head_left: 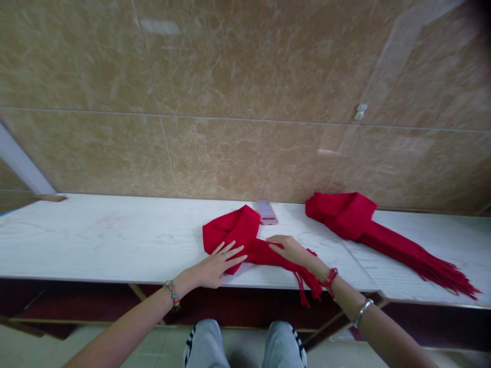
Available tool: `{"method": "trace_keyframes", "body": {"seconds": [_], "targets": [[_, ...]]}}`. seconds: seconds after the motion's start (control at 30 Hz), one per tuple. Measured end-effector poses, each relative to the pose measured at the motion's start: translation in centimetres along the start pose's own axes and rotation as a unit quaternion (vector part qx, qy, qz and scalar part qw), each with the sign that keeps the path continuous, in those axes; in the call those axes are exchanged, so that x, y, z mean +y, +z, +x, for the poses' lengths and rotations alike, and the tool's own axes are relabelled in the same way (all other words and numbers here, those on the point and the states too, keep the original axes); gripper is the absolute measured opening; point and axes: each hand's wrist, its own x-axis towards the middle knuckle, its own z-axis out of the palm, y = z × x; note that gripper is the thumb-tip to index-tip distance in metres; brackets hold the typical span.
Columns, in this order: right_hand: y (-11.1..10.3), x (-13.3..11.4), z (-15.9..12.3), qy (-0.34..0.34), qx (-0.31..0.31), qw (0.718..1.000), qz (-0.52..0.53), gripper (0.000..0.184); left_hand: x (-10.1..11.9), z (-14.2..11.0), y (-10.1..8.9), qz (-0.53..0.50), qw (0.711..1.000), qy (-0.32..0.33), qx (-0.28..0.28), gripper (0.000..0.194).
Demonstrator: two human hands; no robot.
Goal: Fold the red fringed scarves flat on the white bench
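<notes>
A red scarf [230, 227], folded into a loop with its fringed tail reaching right, lies on the white tabletop in front of me. My left hand [218, 263] rests on the lower part of the loop, fingers spread flat over the cloth. Over the scarf's tail is my right hand [289, 248], its fingers stretched out and touching the fabric; whether any cloth is pinched under them is hidden. The fringe hangs past the front edge of the table beneath my right wrist.
A second red scarf [343, 214], looped in a similar way, lies to the right with its fringe stretched along the table. A phone [267, 212] lies behind the near scarf. The white table [95, 235] stands against a tan tiled wall [245, 158], with open shelf space below.
</notes>
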Motion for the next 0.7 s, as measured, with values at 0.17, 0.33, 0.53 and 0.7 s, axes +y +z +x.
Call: {"method": "trace_keyframes", "body": {"seconds": [0.17, 0.33, 0.53, 0.7], "targets": [[1.5, 0.2, 6.6, 0.204, 0.07, 0.976, 0.033, 0.031, 1.4, 1.4, 2.3, 0.027, 0.993, -0.104, 0.043, 0.056], [4.6, 0.5, 10.2, 0.242, 0.094, 0.966, 0.015, 0.045, 2.1, 2.7, 3.0, 0.06, 0.996, -0.065, 0.017, 0.054], [5.6, 1.7, 8.7, 0.219, 0.106, 0.97, -0.018, 0.036, 2.8, 1.7, 0.9, 0.002, 1.0, 0.02, -0.02, 0.059], [6.4, 2.1, 8.1, 0.193, 0.086, 0.976, -0.057, 0.032, 2.3, 1.4, -0.2, -0.058, 0.997, 0.045, -0.005, 0.054]]}}
